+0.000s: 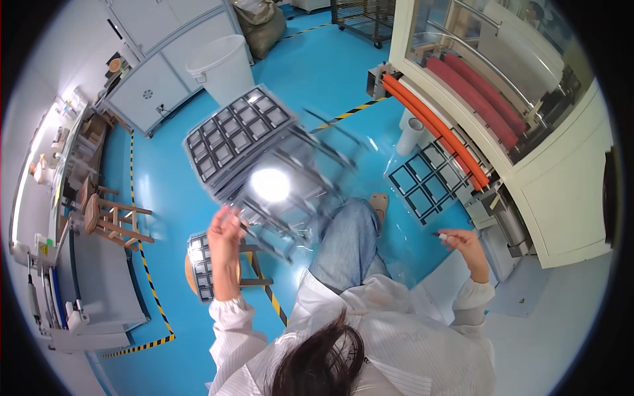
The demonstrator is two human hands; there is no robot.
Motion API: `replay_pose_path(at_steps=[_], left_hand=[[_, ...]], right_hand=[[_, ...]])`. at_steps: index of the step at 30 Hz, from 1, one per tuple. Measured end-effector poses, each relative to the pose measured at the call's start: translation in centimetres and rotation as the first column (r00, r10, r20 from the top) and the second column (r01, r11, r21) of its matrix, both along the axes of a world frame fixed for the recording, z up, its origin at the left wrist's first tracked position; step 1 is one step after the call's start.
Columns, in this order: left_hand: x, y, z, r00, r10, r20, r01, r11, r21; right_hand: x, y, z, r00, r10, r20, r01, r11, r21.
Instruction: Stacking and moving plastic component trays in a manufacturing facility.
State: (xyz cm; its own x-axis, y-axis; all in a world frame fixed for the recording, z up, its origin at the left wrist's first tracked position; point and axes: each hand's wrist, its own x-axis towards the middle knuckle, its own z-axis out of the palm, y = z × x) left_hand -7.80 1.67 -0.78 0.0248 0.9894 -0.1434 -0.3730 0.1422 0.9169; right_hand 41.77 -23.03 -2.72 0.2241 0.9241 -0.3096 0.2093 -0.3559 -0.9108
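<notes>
My left hand has its fingers closed at the near edge of a clear plastic film sheet with dark grid bars. Motion smears this sheet, and a bright glare spot lies on it. Just beyond is a stack of similar film sheets, black frames showing on its top. On the right, my right hand pinches a small tool with a dark, pointed tip; its kind is too small to make out. Ahead of that hand, a black-gridded film hangs below the machine's orange roller.
A cream roller machine with red rollers stands at the right. Left are a round stool bearing more gridded sheets, a wooden stool and a workbench. A white bin and a sack stand farther off.
</notes>
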Motion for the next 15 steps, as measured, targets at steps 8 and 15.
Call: replay_pose_path(at_steps=[8, 15], left_hand=[[-0.9, 10.8, 5.2, 0.983, 0.163, -0.082, -0.137, 0.955, 0.265], [1.1, 10.6, 3.6, -0.059, 0.871, -0.488, 0.263, 0.485, 0.834]], right_hand=[[-4.3, 4.8, -2.5, 0.910, -0.216, -0.354, 0.331, 0.893, 0.306], [-6.8, 5.3, -0.2, 0.924, -0.280, -0.262, 0.339, 0.914, 0.222]])
